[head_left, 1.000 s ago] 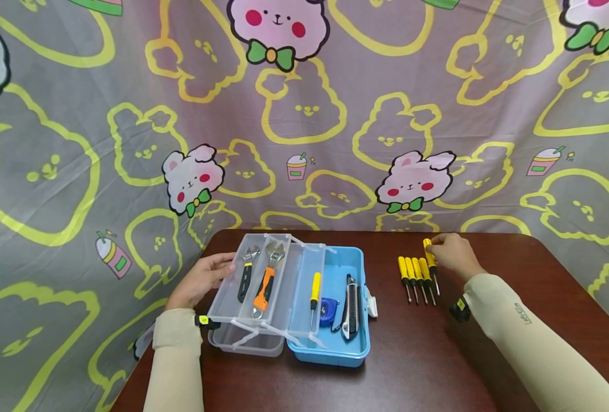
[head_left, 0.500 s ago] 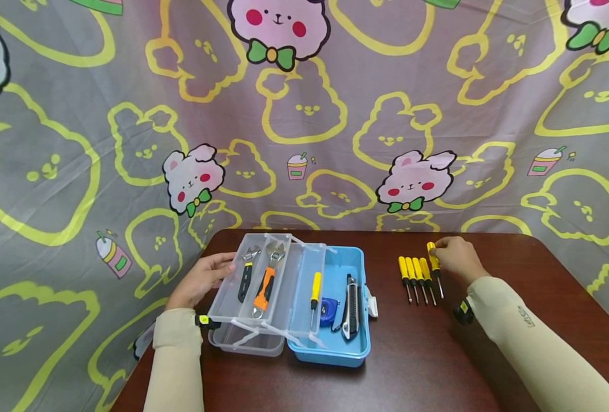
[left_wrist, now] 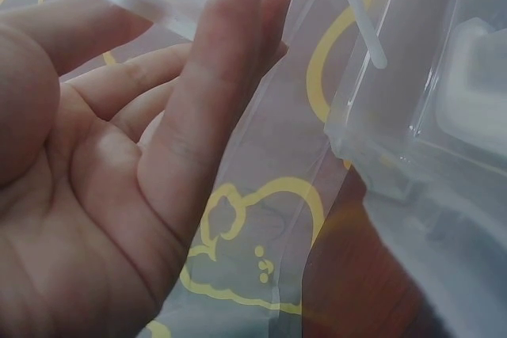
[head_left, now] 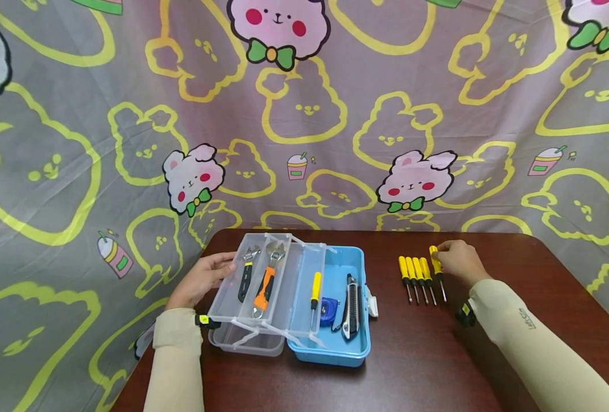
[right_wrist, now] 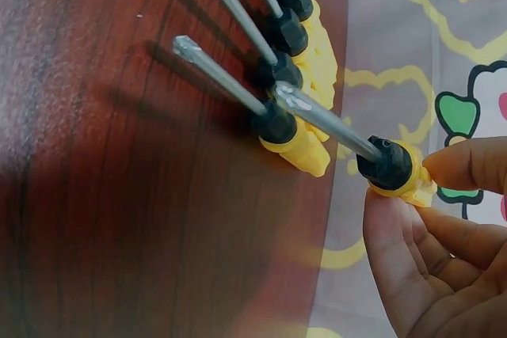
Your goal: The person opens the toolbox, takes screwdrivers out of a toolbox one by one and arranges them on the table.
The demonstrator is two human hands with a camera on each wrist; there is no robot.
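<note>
My right hand (head_left: pixel 460 261) pinches the yellow handle of a screwdriver (head_left: pixel 437 268) between thumb and fingers. In the right wrist view this screwdriver (right_wrist: pixel 341 128) is tilted, its tip overlapping the nearest of several like screwdrivers (head_left: pixel 414 272) lying in a row on the table. At the left, my left hand (head_left: pixel 201 278) holds the edge of the clear tray (head_left: pixel 225 296) of an opened blue toolbox (head_left: pixel 330 357), thumb against the wall. Open fingers and palm fill much of the left wrist view, with clear plastic at the fingertips.
Two adjustable wrenches, one black (head_left: pixel 245 280) and one orange (head_left: pixel 265 289), lie in the trays with another yellow screwdriver (head_left: pixel 315 290). In the blue box are a tape measure (head_left: pixel 328 312) and a utility knife (head_left: pixel 352 309). A patterned cloth (head_left: pixel 330 143) hangs behind the dark table (head_left: pixel 407 366).
My right hand has moved slightly right and nearer with the pinched screwdriver, widening its gap from the row. The left hand and toolbox stay in place.
</note>
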